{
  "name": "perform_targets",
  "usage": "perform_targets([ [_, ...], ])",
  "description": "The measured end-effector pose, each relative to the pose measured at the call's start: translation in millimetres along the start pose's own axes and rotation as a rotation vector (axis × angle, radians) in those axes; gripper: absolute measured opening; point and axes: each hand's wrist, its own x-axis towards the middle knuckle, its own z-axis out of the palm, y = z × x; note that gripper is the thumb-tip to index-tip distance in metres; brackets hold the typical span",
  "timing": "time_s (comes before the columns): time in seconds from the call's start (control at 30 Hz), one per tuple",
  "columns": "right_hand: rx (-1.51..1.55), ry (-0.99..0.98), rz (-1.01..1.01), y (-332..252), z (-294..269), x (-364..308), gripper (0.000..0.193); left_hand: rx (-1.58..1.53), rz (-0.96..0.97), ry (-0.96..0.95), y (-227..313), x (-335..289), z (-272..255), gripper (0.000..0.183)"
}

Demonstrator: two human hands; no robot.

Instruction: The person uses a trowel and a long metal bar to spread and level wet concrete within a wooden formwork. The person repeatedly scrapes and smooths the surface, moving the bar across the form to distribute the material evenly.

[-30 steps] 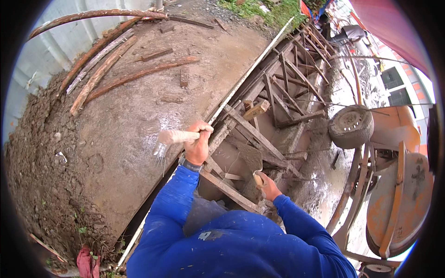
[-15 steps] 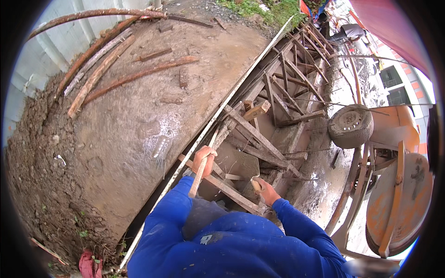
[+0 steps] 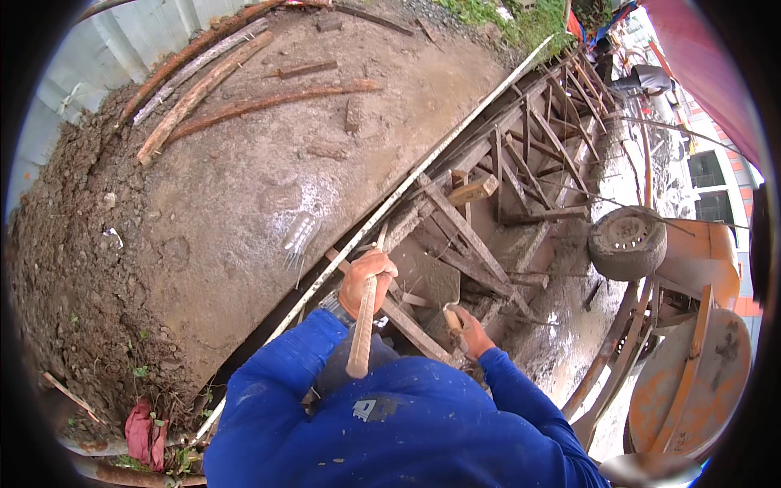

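Note:
My left hand [image 3: 366,281] is wrapped round a mud-coated ribbed steel bar [image 3: 364,337]. One end of the bar points back toward my chest; the other slants down past a pale straight edge. Lower right of it, my right hand [image 3: 469,332] grips the pale handle of a trowel [image 3: 452,317]. The trowel's grey blade [image 3: 438,281] seems to lie over the trench, though it blends with the mud around it. Beneath both hands are timber braces [image 3: 411,325] set across the formwork [image 3: 468,236].
Wet concrete [image 3: 244,236] spreads on the left, bounded by a long pale edge strip [image 3: 423,167]. Loose poles [image 3: 203,93] lie near a metal fence [image 3: 89,73]. A mud-caked wheel [image 3: 626,242] and orange mixer [image 3: 691,382] stand right. Another person [image 3: 651,79] is far off.
My left hand and the bar have come up closer to me, and the bar's near end now tilts toward the camera. The right hand stays on the trowel. The view has shifted slightly.

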Motion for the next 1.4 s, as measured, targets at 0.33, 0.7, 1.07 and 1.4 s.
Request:
perform_targets([
  [0.33, 0.043, -0.04, 0.13, -2, -2, -13, 0.068, -0.131, 0.125, 0.102, 7, 51, 33, 0.011],
  [0.7, 0.07, 0.015, 0.233, -11, -11, -24, 0.065, -0.021, -0.015, -0.158, -46, 39, 34, 0.009],
  [1.07, 0.041, -0.013, 0.234, 40, -27, -73, 0.06, -0.041, -0.114, 0.032, -26, 67, 17, 0.009],
  [1.4, -0.067, 0.119, 0.316, 150, -93, -241, 0.036, -0.27, 0.282, -0.007, 83, 82, 25, 0.017],
])
